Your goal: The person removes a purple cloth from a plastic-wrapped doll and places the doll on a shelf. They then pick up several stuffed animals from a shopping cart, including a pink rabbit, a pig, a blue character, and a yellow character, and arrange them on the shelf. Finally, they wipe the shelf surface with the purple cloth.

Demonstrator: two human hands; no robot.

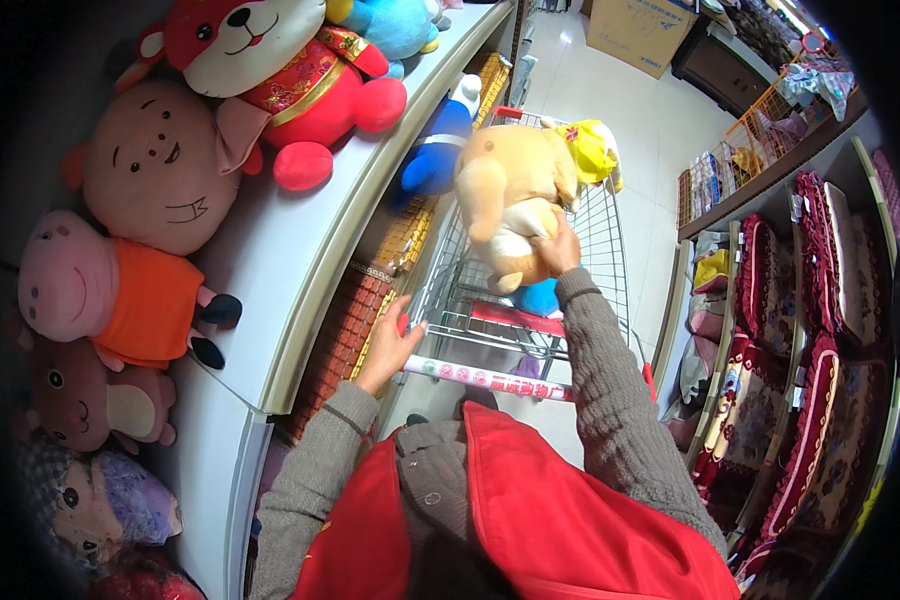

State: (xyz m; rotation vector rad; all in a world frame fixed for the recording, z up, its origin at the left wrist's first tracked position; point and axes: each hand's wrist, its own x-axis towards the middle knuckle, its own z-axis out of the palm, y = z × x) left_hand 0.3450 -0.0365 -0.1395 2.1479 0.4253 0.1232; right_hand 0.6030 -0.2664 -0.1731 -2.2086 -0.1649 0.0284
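My right hand (560, 246) grips a tan elephant-like plush toy (517, 165) by its lower part, above the basket of a wire shopping cart (607, 232). Fingers apart, my left hand (391, 341) is at the left end of the cart's printed handlebar (487, 377) and holds nothing. Beyond the tan toy, a plush with a yellow cloth (589, 152) lies at the cart's far right corner. A blue thing (536, 298) shows under the tan toy. Whether the tan toy rests on anything in the cart is hidden.
At the left, a white shelf (270, 247) bears several plush toys, among them a red one (300, 90) and a pig in orange (150, 300). A blue plush (439, 150) is on the lower shelf. Folded maroon textiles (757, 277) fill racks at right. A cardboard box (637, 34) stands ahead.
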